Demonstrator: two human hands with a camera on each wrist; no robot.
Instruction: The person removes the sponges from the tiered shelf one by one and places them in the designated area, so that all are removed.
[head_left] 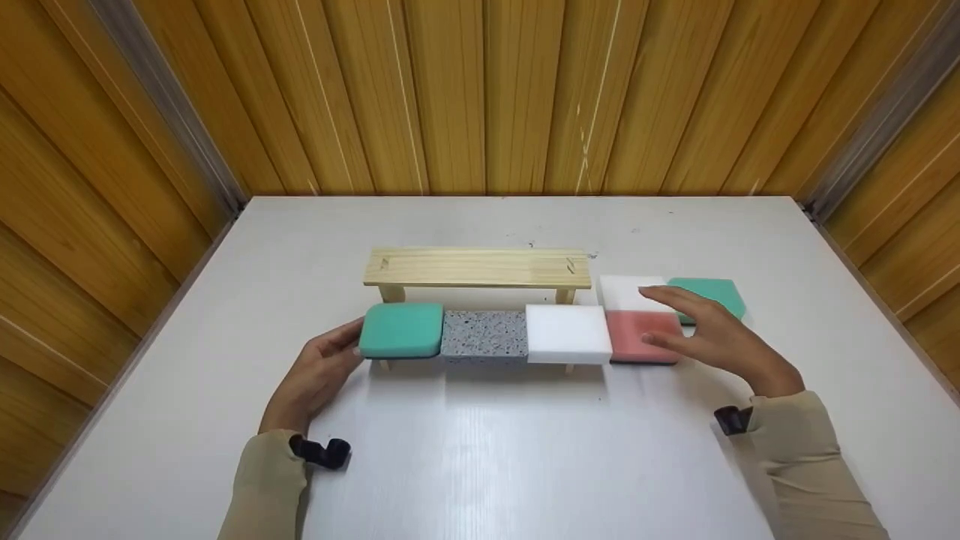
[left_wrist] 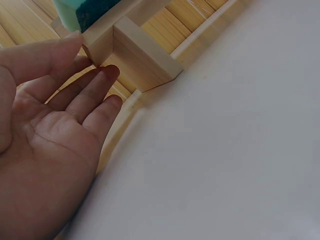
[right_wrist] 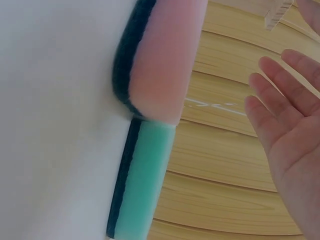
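Note:
My left hand [head_left: 319,371] is at the left end of a wooden two-step rack [head_left: 476,268], its fingertips at the wood just below a green sponge [head_left: 402,330]. In the left wrist view its fingers [left_wrist: 95,95] are extended; whether they touch the wood is hard to tell. On the front step the green sponge sits beside a grey speckled sponge [head_left: 484,335] and a white sponge [head_left: 568,334]. My right hand [head_left: 720,337], thumb and fingers spread and holding nothing, hovers over a pink sponge [head_left: 637,334] with a dark scouring layer underneath.
To the right of the rack, a second white sponge [head_left: 626,289] lies behind the pink one on the white table [head_left: 510,457]. Beyond it lies another green sponge [head_left: 712,292], partly covered by my right hand. Wood-patterned walls [head_left: 517,97] enclose the table's back and sides.

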